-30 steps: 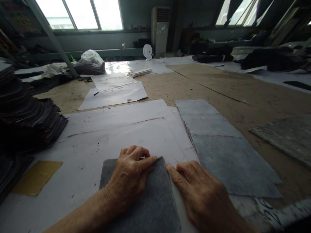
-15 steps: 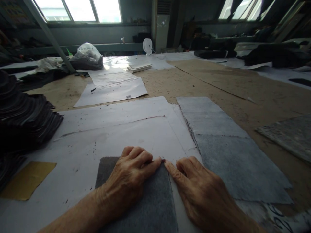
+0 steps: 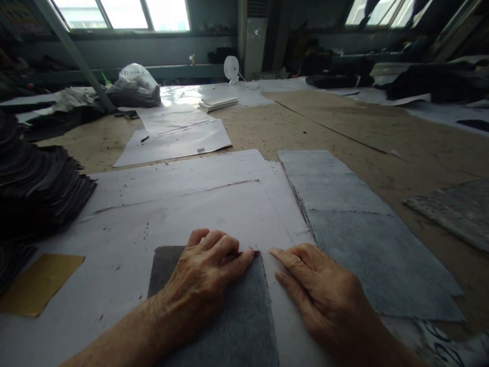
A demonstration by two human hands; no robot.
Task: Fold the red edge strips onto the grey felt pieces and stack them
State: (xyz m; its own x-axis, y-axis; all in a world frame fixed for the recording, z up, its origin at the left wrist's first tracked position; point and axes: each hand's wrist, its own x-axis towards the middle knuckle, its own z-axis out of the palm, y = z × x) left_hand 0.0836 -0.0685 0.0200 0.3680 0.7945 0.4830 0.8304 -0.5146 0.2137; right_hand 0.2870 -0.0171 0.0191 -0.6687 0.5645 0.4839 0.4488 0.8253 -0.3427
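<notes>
grey cloth (image 3: 248, 316) lies on white paper (image 3: 206, 204), under my left hand (image 3: 206, 270), fingers curled at far edge; pinching or just pressing, can't tell. my right hand (image 3: 324, 295) empty, fingers parted, beside corner. best: press evenly, corner flat.

Head-worn view, forward and down; left hand (image 3: 204, 272) and right hand (image 3: 326, 290) close; windows (image 3: 124, 15) far off

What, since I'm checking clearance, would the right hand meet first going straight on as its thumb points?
Probably the right edge of the grey sheet under the left hand; how high the right hand sits is unclear.
</notes>
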